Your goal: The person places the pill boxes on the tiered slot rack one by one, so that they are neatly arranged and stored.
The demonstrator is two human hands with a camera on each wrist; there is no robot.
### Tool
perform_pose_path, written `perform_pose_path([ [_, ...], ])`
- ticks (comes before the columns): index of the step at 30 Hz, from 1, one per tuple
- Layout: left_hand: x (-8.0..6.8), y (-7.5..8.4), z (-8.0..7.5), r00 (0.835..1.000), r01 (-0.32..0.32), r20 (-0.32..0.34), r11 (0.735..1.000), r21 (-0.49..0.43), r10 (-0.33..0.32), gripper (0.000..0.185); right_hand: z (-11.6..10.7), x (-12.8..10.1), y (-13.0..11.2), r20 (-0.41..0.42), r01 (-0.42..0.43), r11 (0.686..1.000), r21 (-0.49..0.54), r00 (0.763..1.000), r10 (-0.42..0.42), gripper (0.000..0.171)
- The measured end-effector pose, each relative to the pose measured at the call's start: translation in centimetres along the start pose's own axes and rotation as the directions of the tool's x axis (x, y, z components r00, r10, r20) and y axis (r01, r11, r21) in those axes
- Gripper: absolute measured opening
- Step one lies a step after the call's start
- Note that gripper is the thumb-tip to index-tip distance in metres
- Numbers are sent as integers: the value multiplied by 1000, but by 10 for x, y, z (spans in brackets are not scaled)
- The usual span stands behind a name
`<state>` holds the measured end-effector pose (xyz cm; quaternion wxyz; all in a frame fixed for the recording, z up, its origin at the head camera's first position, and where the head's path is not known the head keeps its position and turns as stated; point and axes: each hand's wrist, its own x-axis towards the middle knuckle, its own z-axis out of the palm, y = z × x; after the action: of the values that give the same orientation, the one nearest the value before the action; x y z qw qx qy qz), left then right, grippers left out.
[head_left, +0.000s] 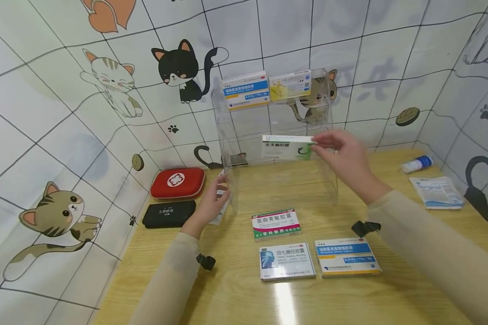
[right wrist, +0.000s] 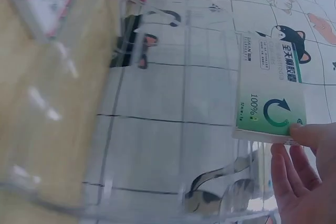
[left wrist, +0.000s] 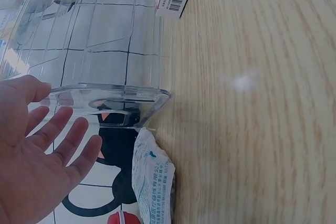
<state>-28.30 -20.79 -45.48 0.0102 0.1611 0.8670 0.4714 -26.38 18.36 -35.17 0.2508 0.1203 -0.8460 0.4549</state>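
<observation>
My right hand (head_left: pixel 345 158) pinches one end of a white and green medicine box (head_left: pixel 286 147) between thumb and fingers. That box is held level in front of the middle of a clear acrylic shelf stand (head_left: pixel 232 180); its printed face with a green arrow shows in the right wrist view. At the stand's left side is my left hand (head_left: pixel 212 202), its fingers loosely spread and the thumb at the panel's edge in the left wrist view. On the top tier stand a blue and white capsule box (head_left: pixel 246 91) and a yellow and white box (head_left: pixel 290 85).
Before the stand lie a red and green box (head_left: pixel 275 224), a white-blue box (head_left: pixel 287 262) and another blue-white box (head_left: pixel 347 257). Left are a red case (head_left: pixel 177 183), a black pouch (head_left: pixel 169 214) and a white packet (left wrist: pixel 152 182). Right are a surgical packet (head_left: pixel 436 192) and a small bottle (head_left: pixel 417 164).
</observation>
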Motion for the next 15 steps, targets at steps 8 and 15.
perform_pose_path([
  [8,1,1,1,1000,-15,10,1000,-8,15,52,35,69,-31,-73,91,994,54,994,-87,18],
  [15,1,1,0,1000,-23,0,1000,-5,23,52,61,107,-34,-67,75,997,8,995,-74,18],
])
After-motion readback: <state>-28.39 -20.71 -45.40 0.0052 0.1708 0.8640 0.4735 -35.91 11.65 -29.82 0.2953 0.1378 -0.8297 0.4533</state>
